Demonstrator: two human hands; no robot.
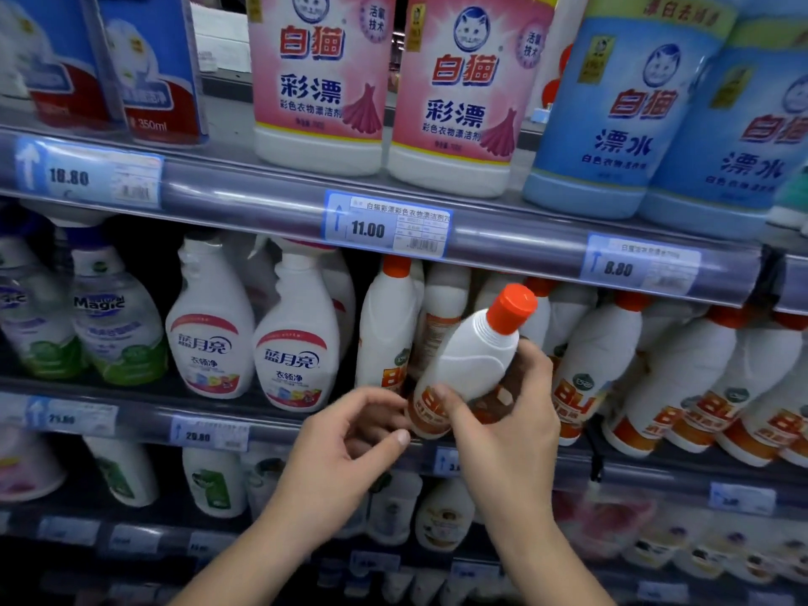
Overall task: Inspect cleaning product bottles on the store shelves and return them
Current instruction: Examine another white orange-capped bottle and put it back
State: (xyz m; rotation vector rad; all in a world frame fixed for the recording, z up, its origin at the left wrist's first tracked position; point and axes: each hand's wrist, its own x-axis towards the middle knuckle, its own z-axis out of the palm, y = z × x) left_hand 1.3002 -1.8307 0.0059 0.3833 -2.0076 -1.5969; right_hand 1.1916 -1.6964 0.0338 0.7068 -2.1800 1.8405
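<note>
A white bottle with an orange cap and orange label point(474, 358) is tilted to the right in front of the middle shelf. My right hand point(509, 413) grips its lower body, thumb across the label and fingers wrapped behind. My left hand point(350, 435) hovers just left of the bottle's base with fingers loosely curled, touching nothing that I can see. Several matching orange-capped bottles point(599, 360) stand on the middle shelf behind and to the right.
Pink bleach bottles point(319, 80) and blue bleach bottles point(625, 107) fill the top shelf. White spray bottles point(297, 347) stand left on the middle shelf. The shelf rail with price tags point(384, 225) runs above the held bottle. More bottles sit on lower shelves.
</note>
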